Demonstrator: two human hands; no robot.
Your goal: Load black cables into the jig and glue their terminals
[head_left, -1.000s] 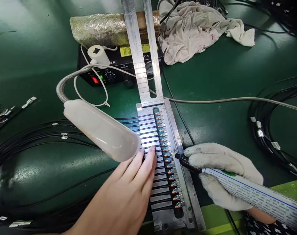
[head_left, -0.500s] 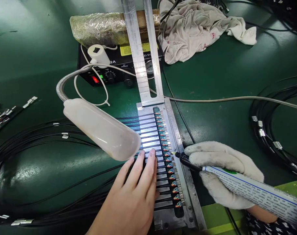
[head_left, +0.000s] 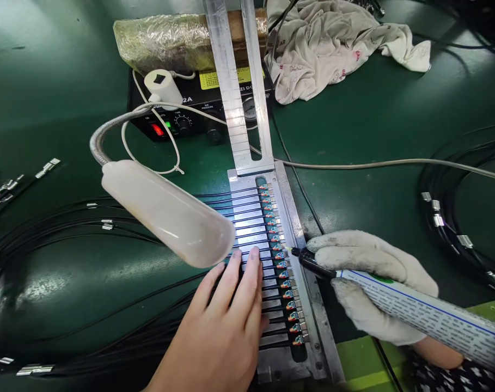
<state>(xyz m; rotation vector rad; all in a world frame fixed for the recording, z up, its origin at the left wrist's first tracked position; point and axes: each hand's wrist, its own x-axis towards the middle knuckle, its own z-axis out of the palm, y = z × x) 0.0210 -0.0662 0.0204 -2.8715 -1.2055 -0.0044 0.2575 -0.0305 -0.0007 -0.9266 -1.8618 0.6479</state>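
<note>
My bare left hand (head_left: 226, 316) lies with fingers stretched out over the black cables (head_left: 272, 332) on a flat metal fixture (head_left: 282, 375). Its fingertips press near the middle of the row. In a white work glove, my right hand (head_left: 373, 272) is closed around a white printed glue tube (head_left: 419, 310) with a black nozzle (head_left: 316, 265). The nozzle's fine tip is at one of the small metal connectors (head_left: 280, 247) on the cable ends, about halfway down the row. Whether the tip touches it, I cannot tell.
A white lamp head (head_left: 169, 212) on a bendable neck hangs over the fixture's left side. Behind stand a black control box (head_left: 206, 117), a wrapped roll (head_left: 161, 41) and a crumpled cloth (head_left: 312, 60). Coiled cables (head_left: 433, 185) lie right; a metal bracket (head_left: 226, 81) rises behind the fixture.
The tube's nozzle has moved slightly away from me along the row, from one connector to the one beyond it. My left hand has stayed in place on the cables.
</note>
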